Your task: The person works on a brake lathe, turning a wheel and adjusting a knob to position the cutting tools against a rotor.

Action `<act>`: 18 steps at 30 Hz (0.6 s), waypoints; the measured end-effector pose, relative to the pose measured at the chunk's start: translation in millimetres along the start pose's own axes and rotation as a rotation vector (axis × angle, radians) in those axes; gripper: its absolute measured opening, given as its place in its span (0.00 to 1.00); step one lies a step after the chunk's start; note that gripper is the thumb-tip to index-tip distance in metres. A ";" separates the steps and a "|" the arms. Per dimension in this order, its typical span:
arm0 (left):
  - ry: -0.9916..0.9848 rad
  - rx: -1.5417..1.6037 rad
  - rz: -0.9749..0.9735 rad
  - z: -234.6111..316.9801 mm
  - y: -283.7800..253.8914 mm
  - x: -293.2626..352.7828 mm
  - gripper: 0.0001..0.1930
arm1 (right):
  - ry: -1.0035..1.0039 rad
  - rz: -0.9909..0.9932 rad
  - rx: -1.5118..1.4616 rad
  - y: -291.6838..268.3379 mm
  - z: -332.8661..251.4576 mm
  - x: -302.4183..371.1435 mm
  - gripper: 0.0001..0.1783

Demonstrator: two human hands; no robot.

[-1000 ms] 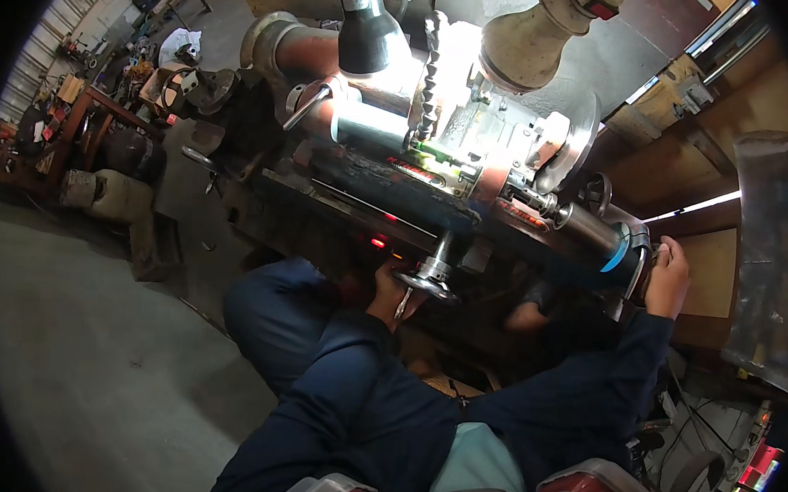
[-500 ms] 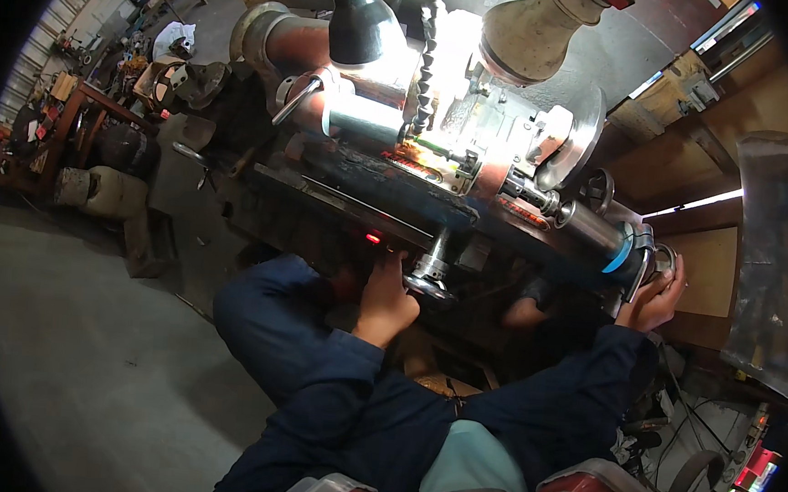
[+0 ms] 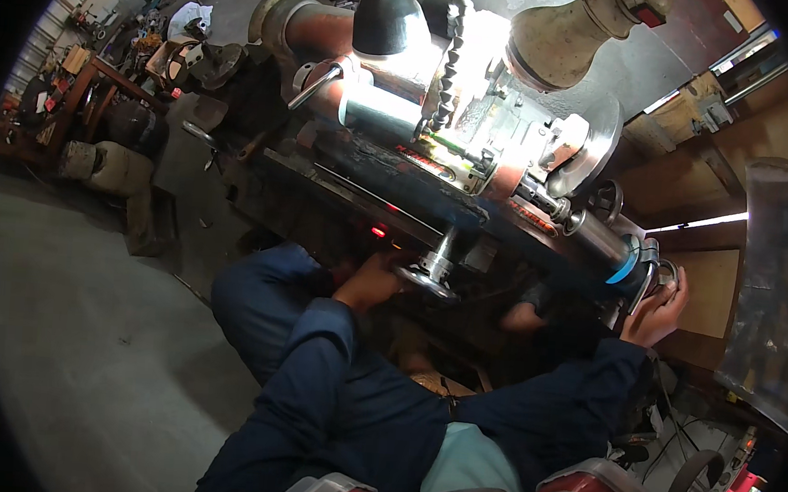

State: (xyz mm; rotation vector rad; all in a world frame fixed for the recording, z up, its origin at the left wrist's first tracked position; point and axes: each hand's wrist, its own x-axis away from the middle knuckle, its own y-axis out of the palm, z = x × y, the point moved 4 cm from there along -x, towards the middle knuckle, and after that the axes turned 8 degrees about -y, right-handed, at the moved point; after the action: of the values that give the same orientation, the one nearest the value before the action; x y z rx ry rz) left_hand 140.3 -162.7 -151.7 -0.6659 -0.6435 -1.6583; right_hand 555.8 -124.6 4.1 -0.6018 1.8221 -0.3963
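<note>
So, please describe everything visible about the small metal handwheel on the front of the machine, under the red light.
The handwheel is a small round wheel of bare, shiny metal on a short, thick metal shaft that comes out of the dark front of the lathe. It sits just below and to the right of a glowing red light. Its disc faces down and toward the person. The left hand rests against its left side; whether the fingers close around it cannot be seen.

- The fingertips of the left hand [image 3: 371, 281] are disappearing behind the round silver metal handwheel [image 3: 428, 276], so the grip isn't readable.
- The right hand [image 3: 656, 308] is covering most of the small chrome wheel [image 3: 664, 276].
- The cluttered grey workshop corner [image 3: 123, 72] is blurring out, too small to sort.
</note>
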 end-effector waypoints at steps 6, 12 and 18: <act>0.005 0.174 -0.020 -23.8 -3.2 -19.5 0.30 | 0.052 -0.291 0.039 4.5 22.3 -24.4 0.15; -0.046 0.169 -0.072 -24.2 -2.1 -21.2 0.30 | 0.159 -0.489 0.056 11.6 22.7 -34.4 0.15; 0.025 0.204 -0.134 -29.2 -5.1 -25.4 0.32 | 0.062 -0.242 0.024 5.7 14.7 -7.5 0.16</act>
State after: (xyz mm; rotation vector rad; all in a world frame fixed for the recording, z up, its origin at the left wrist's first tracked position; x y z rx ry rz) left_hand 136.9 -165.9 -190.4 -0.4629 -0.8414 -1.6933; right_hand 570.5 -115.3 2.1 -0.8043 1.8054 -0.6041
